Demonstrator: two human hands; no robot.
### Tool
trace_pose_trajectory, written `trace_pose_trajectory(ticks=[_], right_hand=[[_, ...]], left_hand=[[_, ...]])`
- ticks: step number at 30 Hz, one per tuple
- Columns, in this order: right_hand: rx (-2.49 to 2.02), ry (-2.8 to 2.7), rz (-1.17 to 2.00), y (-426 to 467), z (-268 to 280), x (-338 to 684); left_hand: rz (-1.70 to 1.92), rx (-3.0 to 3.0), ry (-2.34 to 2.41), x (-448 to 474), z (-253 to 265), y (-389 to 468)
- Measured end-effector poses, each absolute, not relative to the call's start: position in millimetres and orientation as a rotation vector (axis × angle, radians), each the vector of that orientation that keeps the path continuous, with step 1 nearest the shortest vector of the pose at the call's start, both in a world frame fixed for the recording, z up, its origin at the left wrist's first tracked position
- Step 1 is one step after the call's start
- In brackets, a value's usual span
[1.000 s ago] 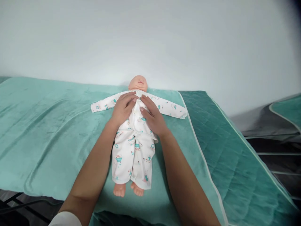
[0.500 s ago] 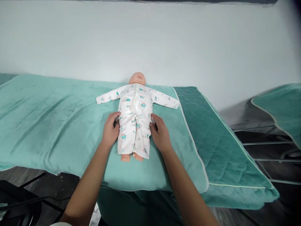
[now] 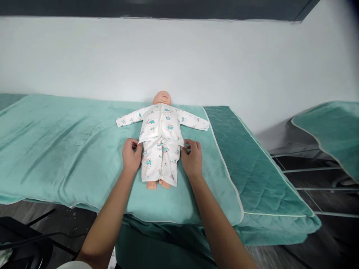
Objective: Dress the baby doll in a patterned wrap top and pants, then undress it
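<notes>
A baby doll (image 3: 162, 98) lies on its back on the green blanket, head toward the wall and feet toward me. It wears a white printed pajama top (image 3: 160, 121), arms spread out to both sides, and matching pajama pants (image 3: 159, 160). At the top's lower left corner, my left hand (image 3: 131, 156) pinches the hem. My right hand (image 3: 192, 157) grips the same hem at its lower right corner. The hem spreads out flat between both hands, over the waist of the pants. Bare feet (image 3: 152, 185) stick out below the pant legs.
The light green blanket (image 3: 70, 149) covers a darker quilted mattress (image 3: 252, 168) against a white wall (image 3: 168, 56). To the right, another green cover (image 3: 333, 130) hangs near metal bed-frame bars (image 3: 311, 170). A black chair (image 3: 22, 243) stands at the lower left.
Both hands have drawn the top's hem outward and down, so it now lies smoother and wider over the pants. The camera view has tilted up a little.
</notes>
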State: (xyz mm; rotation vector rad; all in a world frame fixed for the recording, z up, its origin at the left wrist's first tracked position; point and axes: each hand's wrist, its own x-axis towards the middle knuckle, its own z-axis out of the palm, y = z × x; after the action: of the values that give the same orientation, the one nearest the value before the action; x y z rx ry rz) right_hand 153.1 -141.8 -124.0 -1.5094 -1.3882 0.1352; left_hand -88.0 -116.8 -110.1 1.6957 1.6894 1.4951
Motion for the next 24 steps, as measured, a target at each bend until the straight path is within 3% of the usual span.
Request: trace_pose_trajectory(ticks=[12, 19, 24], right_hand=[[-1.135, -1.766, 0.306, -268.2, -108.2, 112.4], [-1.473, -2.006, 0.064, -266.2, -84.2, 72.1], [-1.475, -2.012, -0.071, -254.8, -90.0, 66.0]], left_hand=[[1.270, 1.909, 1.228, -106.3, -119.2, -229.2], [1.218, 2.011, 1.309, -98.6, -118.4, -234.2], [1.265, 1.902, 1.228, -96.3, -106.1, -234.3]])
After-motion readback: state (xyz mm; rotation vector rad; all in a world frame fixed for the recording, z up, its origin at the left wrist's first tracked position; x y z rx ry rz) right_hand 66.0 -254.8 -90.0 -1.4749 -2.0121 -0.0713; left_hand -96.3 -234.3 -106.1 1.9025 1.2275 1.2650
